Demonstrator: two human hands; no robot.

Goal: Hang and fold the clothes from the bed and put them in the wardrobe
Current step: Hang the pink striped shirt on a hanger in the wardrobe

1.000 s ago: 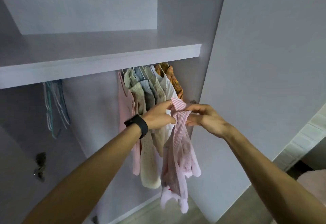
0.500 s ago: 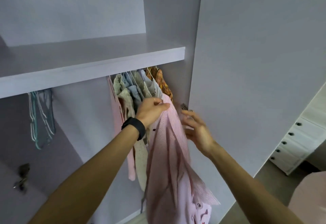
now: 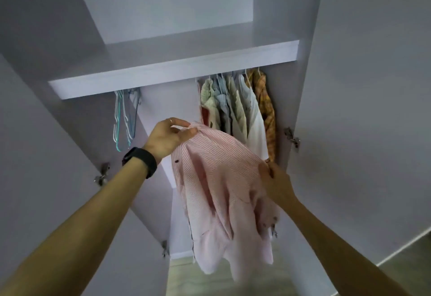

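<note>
A pink striped shirt point(image 3: 217, 179) hangs spread between my two hands in front of the open wardrobe. My left hand point(image 3: 169, 138) pinches its upper left edge near the collar. Lower and to the right, my right hand point(image 3: 275, 179) grips the shirt's other shoulder edge. The shirt's lower part droops toward the floor. Behind it, several hung garments point(image 3: 235, 109) fill the right end of the rail under the shelf. No hanger is visible inside the pink shirt.
A white shelf point(image 3: 172, 72) runs above the rail. Several empty hangers point(image 3: 124, 118) dangle at the rail's left end. The wardrobe's right door point(image 3: 363, 109) stands open close to my right arm; the left door point(image 3: 46, 156) is open too. Wooden floor shows below.
The shirt has been opened out from a bunched strip into a wide spread. My right hand moved down and right along it, and my left hand shifted left. The view tilted upward.
</note>
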